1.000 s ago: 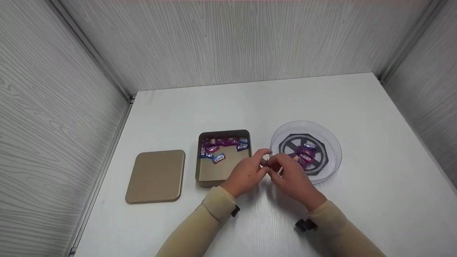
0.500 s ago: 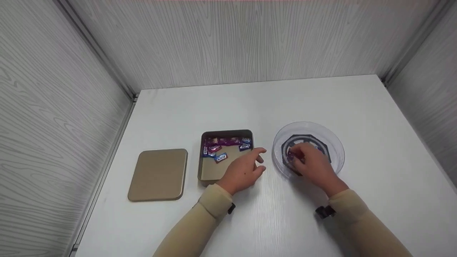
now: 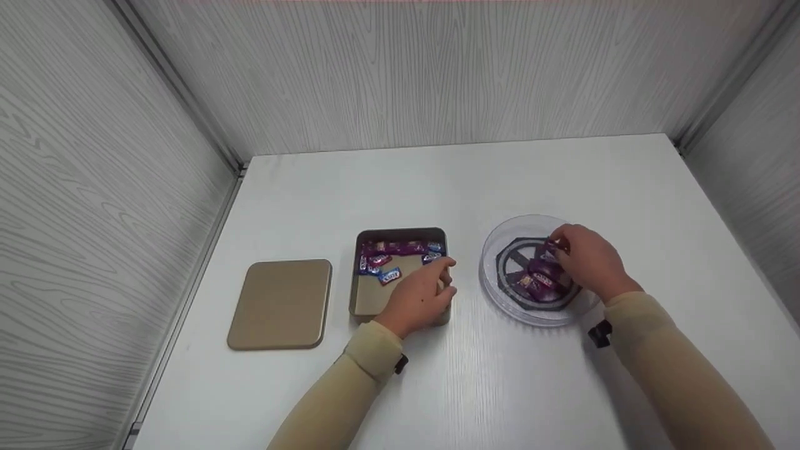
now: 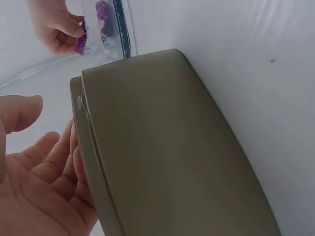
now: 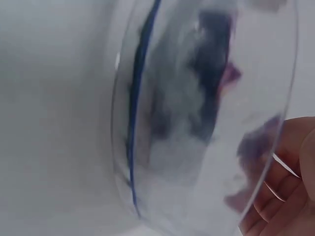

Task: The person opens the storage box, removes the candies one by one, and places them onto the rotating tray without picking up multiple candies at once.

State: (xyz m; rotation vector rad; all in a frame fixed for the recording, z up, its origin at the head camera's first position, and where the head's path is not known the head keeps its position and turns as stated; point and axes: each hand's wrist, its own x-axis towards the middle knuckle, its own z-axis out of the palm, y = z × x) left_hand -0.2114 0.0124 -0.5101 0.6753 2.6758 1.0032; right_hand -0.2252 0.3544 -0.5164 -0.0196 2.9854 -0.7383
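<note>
My right hand (image 3: 589, 261) pinches a purple-wrapped candy (image 3: 549, 252) over the right part of a round clear plastic dish (image 3: 494, 297). Several more candies (image 3: 539, 281) in purple wrappers lie in the dish on a dark eight-sided pattern. Fingers relaxed and holding nothing, my left hand (image 3: 417, 299) hovers over the right side of a square gold tin (image 3: 369, 306). In the left wrist view, that hand's fingers (image 4: 59, 169) overlap the tin's rim. Along the tin's back and left walls lie purple, blue and red wrapped candies (image 3: 390, 275).
A gold square lid (image 3: 279, 304) lies flat on the white table (image 3: 462, 400), left of the tin. Pale wood-grain panels (image 3: 431, 75) enclose the table at the back and both sides.
My hands met between tin and dish; the right has since gone into the dish and moved right, now with a candy between its fingers. The left has shifted slightly left over the tin.
</note>
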